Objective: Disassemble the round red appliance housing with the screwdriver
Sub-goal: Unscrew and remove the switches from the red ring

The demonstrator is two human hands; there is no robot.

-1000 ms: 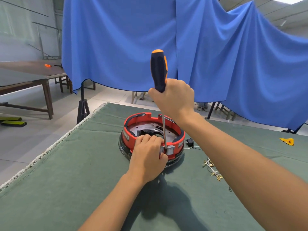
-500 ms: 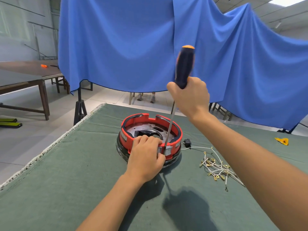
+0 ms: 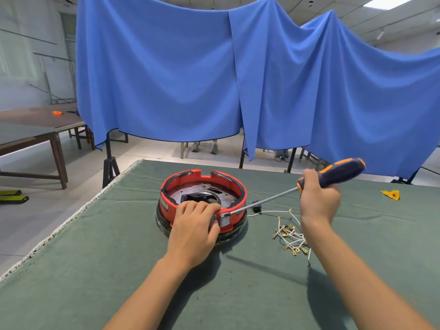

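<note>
The red housing [image 3: 202,201] is seen in the middle of the frame, gripped at its near rim by the left hand [image 3: 194,228]. The screwdriver [image 3: 309,184] is held by the right hand [image 3: 317,200], its tip at the rim. Loose wires [image 3: 289,234] are already out; the ring is not yet off.

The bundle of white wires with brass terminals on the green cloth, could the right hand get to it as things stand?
Probably yes, the white wires with brass terminals lie uncovered just below the right hand, but its grip is full with the orange-and-black screwdriver.
</note>
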